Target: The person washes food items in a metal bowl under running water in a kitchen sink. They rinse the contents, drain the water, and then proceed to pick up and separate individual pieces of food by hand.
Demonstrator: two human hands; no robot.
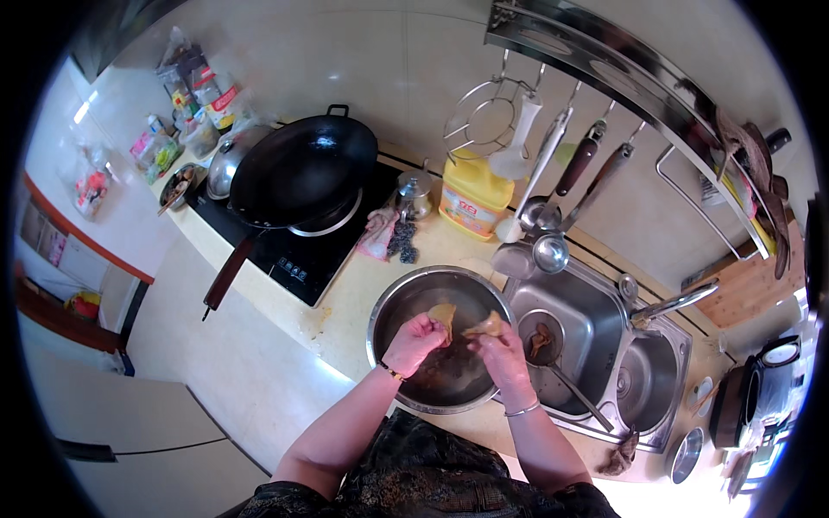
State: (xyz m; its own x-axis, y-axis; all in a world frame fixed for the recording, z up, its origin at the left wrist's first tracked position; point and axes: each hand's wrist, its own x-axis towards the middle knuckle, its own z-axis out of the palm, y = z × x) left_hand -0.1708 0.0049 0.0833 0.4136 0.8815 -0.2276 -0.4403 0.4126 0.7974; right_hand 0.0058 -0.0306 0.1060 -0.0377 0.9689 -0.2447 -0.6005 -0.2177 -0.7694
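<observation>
A large steel basin with murky liquid in it stands on the counter before me. Over it, my left hand pinches a pale brown piece of food, possibly meat. My right hand holds a similar piece between thumb and fingers, a little apart from the first. Just right of the basin, a long-handled strainer rests across the sink, with brown food pieces in its bowl.
A black wok leans on an induction cooktop at the left. A double steel sink with a faucet lies at the right. Ladles hang from a rack above it, near a yellow detergent jug. Cloths lie behind the basin.
</observation>
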